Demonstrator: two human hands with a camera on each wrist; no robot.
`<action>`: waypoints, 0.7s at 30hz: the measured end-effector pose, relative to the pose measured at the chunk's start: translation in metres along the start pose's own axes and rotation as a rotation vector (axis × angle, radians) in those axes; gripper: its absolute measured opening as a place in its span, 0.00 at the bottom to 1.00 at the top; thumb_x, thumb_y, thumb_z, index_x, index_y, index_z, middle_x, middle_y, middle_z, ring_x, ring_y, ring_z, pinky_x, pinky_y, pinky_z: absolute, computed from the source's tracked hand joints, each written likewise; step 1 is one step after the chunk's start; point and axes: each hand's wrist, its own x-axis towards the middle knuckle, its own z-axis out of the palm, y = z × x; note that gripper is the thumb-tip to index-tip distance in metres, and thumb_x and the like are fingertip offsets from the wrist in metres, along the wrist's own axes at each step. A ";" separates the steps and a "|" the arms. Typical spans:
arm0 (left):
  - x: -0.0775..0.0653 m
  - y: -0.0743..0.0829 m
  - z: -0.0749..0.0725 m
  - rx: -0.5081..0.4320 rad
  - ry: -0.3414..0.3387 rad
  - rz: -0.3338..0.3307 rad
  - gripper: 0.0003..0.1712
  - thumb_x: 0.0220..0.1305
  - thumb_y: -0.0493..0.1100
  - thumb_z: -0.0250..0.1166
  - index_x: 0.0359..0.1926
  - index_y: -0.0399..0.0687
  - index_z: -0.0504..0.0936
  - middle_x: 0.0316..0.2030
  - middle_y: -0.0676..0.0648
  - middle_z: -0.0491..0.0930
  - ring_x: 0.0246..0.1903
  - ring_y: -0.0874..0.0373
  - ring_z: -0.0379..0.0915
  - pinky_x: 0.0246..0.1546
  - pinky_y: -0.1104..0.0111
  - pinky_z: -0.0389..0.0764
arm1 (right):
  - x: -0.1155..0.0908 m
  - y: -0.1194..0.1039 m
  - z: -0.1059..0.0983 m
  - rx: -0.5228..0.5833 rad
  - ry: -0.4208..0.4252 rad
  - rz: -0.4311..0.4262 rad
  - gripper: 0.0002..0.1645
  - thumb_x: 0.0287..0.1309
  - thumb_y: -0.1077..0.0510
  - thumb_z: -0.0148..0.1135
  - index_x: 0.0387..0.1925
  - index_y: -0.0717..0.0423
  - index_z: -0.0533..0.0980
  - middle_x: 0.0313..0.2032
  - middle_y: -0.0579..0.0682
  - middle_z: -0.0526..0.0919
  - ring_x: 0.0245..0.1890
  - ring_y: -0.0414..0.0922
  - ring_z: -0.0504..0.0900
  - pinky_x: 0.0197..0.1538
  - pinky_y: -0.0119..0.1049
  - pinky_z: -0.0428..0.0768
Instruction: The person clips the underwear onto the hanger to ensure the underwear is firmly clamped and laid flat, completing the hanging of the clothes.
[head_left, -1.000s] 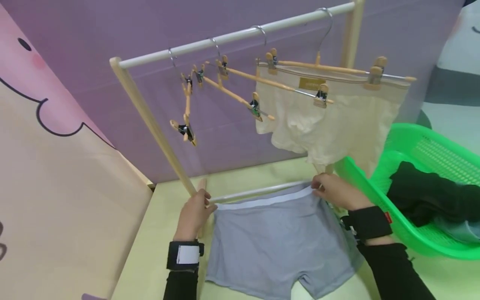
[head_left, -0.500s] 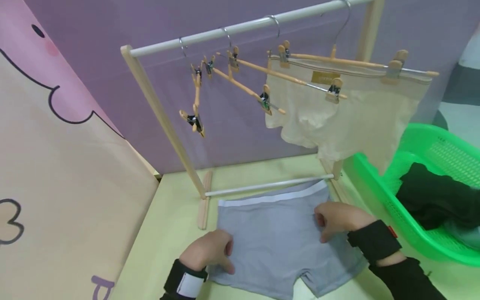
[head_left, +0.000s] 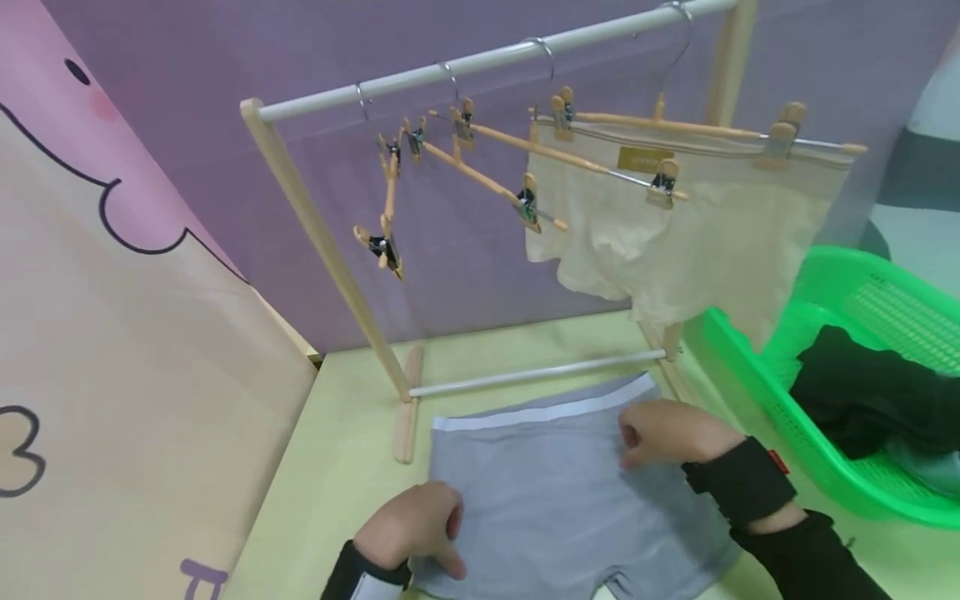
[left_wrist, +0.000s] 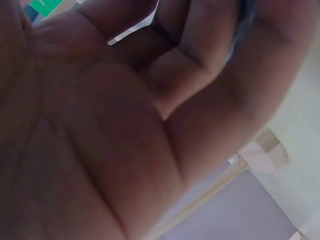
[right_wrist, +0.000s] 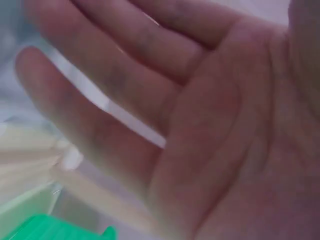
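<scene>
Pale grey shorts (head_left: 536, 492) with a white waistband lie spread on the light yellow-green table, just in front of the rack. At their left side my left hand (head_left: 416, 525) is low over the cloth, thumb apart from bent fingers. My right hand (head_left: 671, 432) rests on the right side below the waistband. In the right wrist view the fingers (right_wrist: 95, 122) are extended and slightly spread, holding nothing visible. The left wrist view shows the fingers (left_wrist: 220, 115) loosely bent; their tips are out of sight. No fold of cloth shows between thumb and fingers of either hand.
Behind the shorts stands a wooden rack (head_left: 322, 242) with a white top rail (head_left: 487, 58). Several clip hangers (head_left: 472, 175) hang from it, one carrying cream shorts (head_left: 697, 225). A green basket (head_left: 742, 392) with dark clothes (head_left: 862, 387) stands at the right.
Both hands let go of the waistband ends and came down over the sides of the shorts. In the last half second the shorts slid slightly towards me, away from the rack's lower bar.
</scene>
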 end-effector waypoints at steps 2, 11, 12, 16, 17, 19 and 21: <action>0.001 -0.001 0.000 -0.007 0.006 0.012 0.26 0.28 0.41 0.86 0.18 0.50 0.72 0.17 0.55 0.69 0.17 0.61 0.63 0.18 0.70 0.64 | 0.011 -0.008 -0.005 -0.022 0.035 -0.031 0.13 0.54 0.52 0.72 0.26 0.51 0.76 0.24 0.40 0.74 0.23 0.35 0.68 0.30 0.31 0.69; 0.006 -0.008 0.001 -0.050 0.019 0.037 0.29 0.23 0.42 0.86 0.15 0.53 0.70 0.15 0.57 0.66 0.16 0.62 0.61 0.17 0.71 0.62 | 0.055 -0.024 0.008 0.057 -0.005 -0.002 0.11 0.57 0.55 0.71 0.25 0.51 0.77 0.22 0.40 0.74 0.22 0.37 0.68 0.30 0.32 0.69; 0.006 -0.009 0.001 -0.047 0.019 0.044 0.29 0.23 0.43 0.86 0.15 0.54 0.70 0.15 0.57 0.66 0.16 0.63 0.61 0.17 0.71 0.63 | 0.057 -0.022 0.012 0.069 -0.007 -0.002 0.12 0.57 0.56 0.71 0.24 0.52 0.76 0.21 0.40 0.72 0.22 0.37 0.67 0.29 0.32 0.67; 0.009 -0.012 -0.001 -0.046 -0.011 0.071 0.27 0.28 0.46 0.86 0.15 0.54 0.71 0.15 0.58 0.67 0.16 0.64 0.62 0.17 0.72 0.63 | 0.062 -0.014 0.023 0.130 -0.018 -0.003 0.13 0.57 0.59 0.71 0.23 0.53 0.74 0.19 0.41 0.70 0.20 0.37 0.65 0.28 0.30 0.65; 0.010 -0.014 -0.003 -0.057 -0.024 0.083 0.25 0.32 0.47 0.85 0.16 0.54 0.72 0.15 0.58 0.68 0.16 0.64 0.63 0.17 0.72 0.64 | 0.063 -0.013 0.024 0.133 -0.010 -0.011 0.13 0.57 0.58 0.71 0.23 0.53 0.74 0.20 0.41 0.70 0.20 0.37 0.65 0.28 0.30 0.65; 0.012 -0.018 -0.010 -0.097 -0.042 0.118 0.21 0.39 0.49 0.83 0.18 0.54 0.75 0.16 0.58 0.71 0.17 0.65 0.65 0.18 0.72 0.66 | 0.064 -0.013 0.027 0.136 0.000 -0.018 0.13 0.56 0.59 0.72 0.24 0.52 0.74 0.21 0.41 0.72 0.21 0.37 0.66 0.29 0.30 0.66; 0.014 -0.024 -0.018 -0.131 -0.004 0.162 0.17 0.47 0.52 0.80 0.22 0.54 0.78 0.18 0.58 0.74 0.19 0.66 0.68 0.21 0.73 0.69 | 0.067 -0.014 0.030 0.138 -0.005 -0.030 0.12 0.56 0.59 0.72 0.24 0.52 0.75 0.22 0.42 0.73 0.22 0.37 0.67 0.29 0.30 0.67</action>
